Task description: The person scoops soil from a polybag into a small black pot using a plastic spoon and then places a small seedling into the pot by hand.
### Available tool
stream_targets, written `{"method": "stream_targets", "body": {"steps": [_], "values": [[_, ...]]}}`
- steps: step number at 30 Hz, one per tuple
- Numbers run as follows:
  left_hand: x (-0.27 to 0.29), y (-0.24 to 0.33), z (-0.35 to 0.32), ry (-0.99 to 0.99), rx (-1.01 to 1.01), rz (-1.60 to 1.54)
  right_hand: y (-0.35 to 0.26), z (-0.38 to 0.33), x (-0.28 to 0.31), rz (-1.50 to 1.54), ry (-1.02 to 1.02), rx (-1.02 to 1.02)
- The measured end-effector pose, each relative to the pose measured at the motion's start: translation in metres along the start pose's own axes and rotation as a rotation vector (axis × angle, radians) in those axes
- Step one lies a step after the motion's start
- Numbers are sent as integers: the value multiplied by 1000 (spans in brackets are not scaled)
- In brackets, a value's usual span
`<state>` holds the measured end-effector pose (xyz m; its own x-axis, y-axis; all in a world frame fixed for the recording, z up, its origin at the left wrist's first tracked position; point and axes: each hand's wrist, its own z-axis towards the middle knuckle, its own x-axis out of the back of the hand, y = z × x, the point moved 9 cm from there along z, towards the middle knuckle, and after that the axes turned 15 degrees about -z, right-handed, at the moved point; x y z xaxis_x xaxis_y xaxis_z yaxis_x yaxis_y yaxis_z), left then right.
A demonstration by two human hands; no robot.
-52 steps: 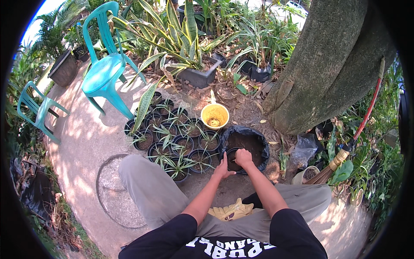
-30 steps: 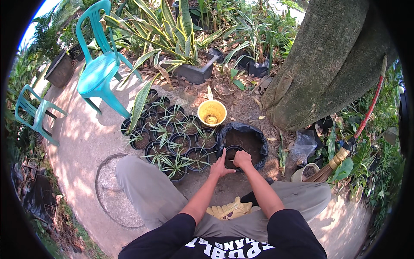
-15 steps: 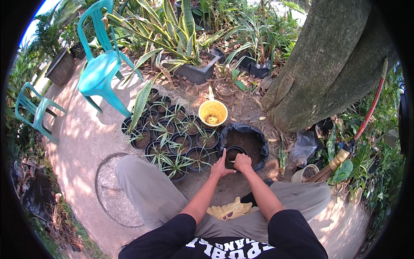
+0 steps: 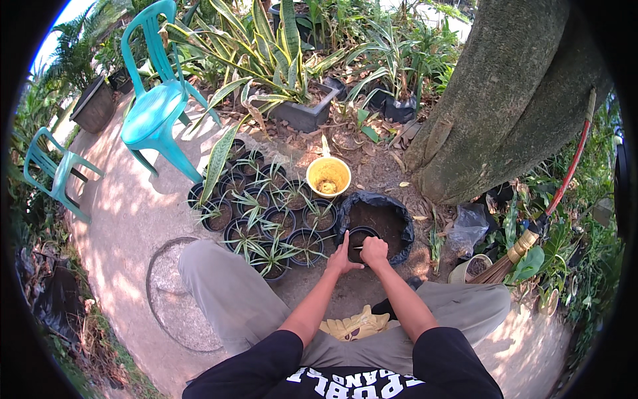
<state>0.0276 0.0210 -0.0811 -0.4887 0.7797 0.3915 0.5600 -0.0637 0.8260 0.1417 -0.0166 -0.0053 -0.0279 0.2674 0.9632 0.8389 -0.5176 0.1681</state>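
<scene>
A small round black plant pot with dark soil in it sits at the near left edge of a larger soil container lined with black plastic. My left hand cups the pot's left and near side, thumb pointing right and fingers running up along its wall. My right hand is closed in a fist at the pot's near right side. A thin pale stick-like thing pokes out of that fist over the soil; its full shape is hidden.
Left of the pot stand several black pots with spiky seedlings. A yellow dipper stands behind. Yellow gloves lie between my legs. A tree trunk, a broom and a clear plastic bag are right; green chairs are left.
The pale stick-like thing in my right hand has shifted slightly over the soil. Both hands stay in nearly the same place at the pot.
</scene>
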Motion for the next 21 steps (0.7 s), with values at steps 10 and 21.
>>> {"method": "stream_targets", "body": {"steps": [10,21], "values": [[0,-5,4,5,-33,-29,5,29,5,119,-48,-42],[3,7,-3,15,-54,-33,1,64,16,107,-144,-46]]}}
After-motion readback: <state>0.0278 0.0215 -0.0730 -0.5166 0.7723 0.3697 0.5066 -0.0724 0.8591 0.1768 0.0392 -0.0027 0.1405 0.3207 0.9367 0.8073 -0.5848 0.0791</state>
